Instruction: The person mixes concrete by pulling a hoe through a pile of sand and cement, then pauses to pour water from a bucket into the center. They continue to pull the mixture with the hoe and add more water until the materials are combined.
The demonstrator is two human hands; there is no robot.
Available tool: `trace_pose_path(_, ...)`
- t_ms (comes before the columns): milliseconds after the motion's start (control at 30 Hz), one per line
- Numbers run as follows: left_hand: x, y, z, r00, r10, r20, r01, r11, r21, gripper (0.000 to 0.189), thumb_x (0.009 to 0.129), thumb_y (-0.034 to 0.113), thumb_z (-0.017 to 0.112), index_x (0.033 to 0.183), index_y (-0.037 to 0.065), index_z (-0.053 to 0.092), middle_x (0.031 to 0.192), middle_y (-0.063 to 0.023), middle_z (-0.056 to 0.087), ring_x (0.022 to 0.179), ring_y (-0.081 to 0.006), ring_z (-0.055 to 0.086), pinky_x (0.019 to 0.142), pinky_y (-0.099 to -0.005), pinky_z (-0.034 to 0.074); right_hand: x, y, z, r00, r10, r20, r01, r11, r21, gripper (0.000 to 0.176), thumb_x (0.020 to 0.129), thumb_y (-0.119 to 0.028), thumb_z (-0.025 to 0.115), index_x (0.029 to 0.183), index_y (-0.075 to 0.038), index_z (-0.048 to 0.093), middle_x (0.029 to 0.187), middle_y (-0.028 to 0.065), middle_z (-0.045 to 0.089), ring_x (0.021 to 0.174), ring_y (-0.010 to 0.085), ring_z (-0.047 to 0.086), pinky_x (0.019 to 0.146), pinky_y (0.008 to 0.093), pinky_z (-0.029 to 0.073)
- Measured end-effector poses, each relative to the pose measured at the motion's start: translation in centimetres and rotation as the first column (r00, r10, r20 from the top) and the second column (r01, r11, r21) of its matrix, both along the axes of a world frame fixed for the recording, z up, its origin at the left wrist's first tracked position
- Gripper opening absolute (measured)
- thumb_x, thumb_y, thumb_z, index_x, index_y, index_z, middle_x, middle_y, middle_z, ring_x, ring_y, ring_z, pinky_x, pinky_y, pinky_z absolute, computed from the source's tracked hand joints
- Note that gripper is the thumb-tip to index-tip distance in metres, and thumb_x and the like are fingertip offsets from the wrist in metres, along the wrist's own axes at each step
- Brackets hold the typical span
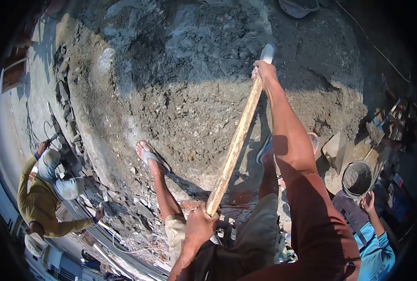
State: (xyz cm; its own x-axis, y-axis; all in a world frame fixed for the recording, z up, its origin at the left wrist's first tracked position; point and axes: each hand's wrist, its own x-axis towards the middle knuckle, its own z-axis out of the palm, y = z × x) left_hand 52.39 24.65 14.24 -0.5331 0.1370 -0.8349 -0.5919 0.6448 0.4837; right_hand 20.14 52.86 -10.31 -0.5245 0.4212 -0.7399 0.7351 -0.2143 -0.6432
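A long wooden handle runs diagonally across the middle of the head view. My left hand is wrapped round its lower end, near my lap. Farther up, my right hand grips it close to a pale, blurred end piece. That piece is over wet grey mortar, whose nearer part is lighter and gravelly. Both my feet, in sandals, stand at the near edge of the mix.
At the left, a person in a yellow-brown top bends over rubble, holding a tool. At the right, a person in blue has a hand by a bucket. A dark pan lies at the top. Cables cross the ground at left and upper right.
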Motion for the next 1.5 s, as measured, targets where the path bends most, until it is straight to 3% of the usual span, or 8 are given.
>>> trace_pose_path(367,18.8,-16.0,2.2,0.998,-0.037,0.060,0.052,0.962,-0.269,0.018,0.071,0.018,0.066,0.075,0.000,0.063,0.066,-0.0211,0.062,0.064,-0.0389,0.064,0.056,-0.0411,0.049,22.2,-10.1,12.8,0.915,-0.392,0.089,0.401,0.867,-0.296,0.017,0.083,-0.006,0.059,0.090,0.001,0.046,0.068,0.0050,0.046,0.053,0.0151,0.047,0.048,0.0303,0.042)
trace_pose_path(500,8.5,-7.3,-4.8,0.980,-0.143,-0.135,0.122,0.981,-0.152,0.016,0.070,0.014,0.065,0.081,0.003,0.064,0.068,-0.0208,0.063,0.068,-0.0386,0.064,0.061,-0.0437,0.051,16.2,2.6,10.1,0.939,-0.344,0.002,0.344,0.938,0.030,0.014,0.083,-0.011,0.061,0.081,-0.002,0.052,0.066,0.0052,0.051,0.050,0.0138,0.047,0.047,0.0301,0.041)
trace_pose_path(700,-6.1,1.1,-8.0,0.953,-0.257,-0.159,0.258,0.966,-0.014,0.030,0.073,0.018,0.069,0.094,-0.002,0.061,0.074,-0.0263,0.062,0.076,-0.0429,0.062,0.071,-0.0456,0.050,4.6,14.7,0.8,0.875,-0.452,-0.175,0.436,0.892,-0.124,0.015,0.084,-0.006,0.056,0.073,-0.006,0.045,0.057,0.0024,0.044,0.043,0.0134,0.044,0.040,0.0275,0.040)
trace_pose_path(833,-2.0,-4.7,-1.6,0.948,-0.299,-0.108,0.295,0.954,-0.054,0.034,0.074,0.020,0.070,0.097,-0.002,0.059,0.074,-0.0258,0.062,0.076,-0.0446,0.061,0.069,-0.0485,0.050,8.6,5.8,1.3,0.921,-0.390,0.007,0.390,0.921,-0.014,0.014,0.086,-0.010,0.054,0.075,-0.007,0.045,0.055,0.0006,0.041,0.041,0.0136,0.040,0.038,0.0280,0.038)
trace_pose_path(1100,16.2,-17.1,5.1,0.983,-0.185,0.023,0.177,0.892,-0.415,0.026,0.070,0.023,0.069,0.081,0.001,0.062,0.066,-0.0223,0.061,0.065,-0.0413,0.062,0.059,-0.0445,0.051,23.4,-13.3,8.5,0.923,-0.352,0.158,0.385,0.828,-0.407,0.013,0.081,-0.007,0.062,0.082,-0.004,0.048,0.064,0.0028,0.046,0.050,0.0151,0.049,0.045,0.0303,0.042)
trace_pose_path(1233,17.6,-13.6,2.2,0.998,-0.053,0.032,0.060,0.951,-0.304,0.024,0.068,0.018,0.068,0.083,0.001,0.062,0.070,-0.0192,0.064,0.068,-0.0380,0.065,0.064,-0.0401,0.052,18.9,-10.2,13.4,0.935,-0.346,0.083,0.352,0.871,-0.341,0.014,0.081,-0.006,0.061,0.085,-0.001,0.048,0.064,0.0035,0.045,0.050,0.0149,0.047,0.045,0.0307,0.041)
trace_pose_path(1433,-1.1,0.1,-7.7,0.939,-0.097,-0.330,0.006,0.964,-0.266,0.024,0.070,0.013,0.072,0.085,-0.001,0.058,0.071,-0.0252,0.062,0.069,-0.0434,0.062,0.060,-0.0447,0.048,-1.8,-0.3,5.3,0.945,-0.195,-0.264,0.173,0.979,-0.104,0.011,0.081,-0.005,0.058,0.077,-0.002,0.048,0.060,0.0027,0.049,0.045,0.0110,0.047,0.041,0.0255,0.041)
trace_pose_path(1500,-3.6,1.0,-8.1,0.973,0.109,-0.202,-0.140,0.980,-0.143,0.024,0.075,0.012,0.070,0.091,-0.005,0.062,0.088,-0.0261,0.062,0.086,-0.0421,0.059,0.079,-0.0418,0.047,-5.2,-0.1,0.9,0.979,-0.114,-0.169,0.122,0.992,0.041,0.014,0.080,-0.007,0.059,0.071,-0.001,0.050,0.056,0.0045,0.049,0.043,0.0143,0.049,0.042,0.0276,0.042)
